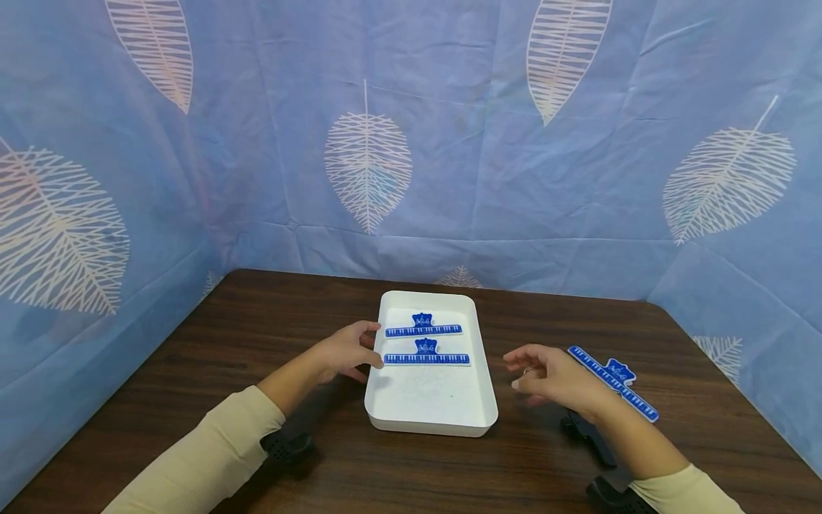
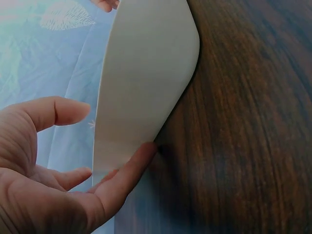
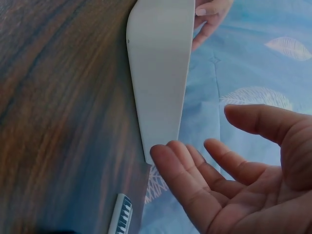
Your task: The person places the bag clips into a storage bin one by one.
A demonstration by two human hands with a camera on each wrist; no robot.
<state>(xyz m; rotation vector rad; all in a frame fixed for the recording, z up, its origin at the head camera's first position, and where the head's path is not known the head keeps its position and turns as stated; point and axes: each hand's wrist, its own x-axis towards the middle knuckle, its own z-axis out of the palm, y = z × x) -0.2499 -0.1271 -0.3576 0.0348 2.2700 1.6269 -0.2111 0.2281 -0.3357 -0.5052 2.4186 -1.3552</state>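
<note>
Tray (image 1: 420,400) set mid-way along the worktop (image 1: 289,307), near its far edge; two blue clips (image 1: 427,359) laid across the tray's far half. Tray's left wall touched by the left hand (image 1: 349,350), fingers unclenched; right hand (image 1: 551,373) held apart, fingers released, between tray and third clip (image 1: 613,380), laid towards the right edge.

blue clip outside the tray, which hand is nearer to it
The right hand: in the head view it is just left of the blue clip, between it and the white tray. The left hand is farther off, at the tray's left side.
</note>
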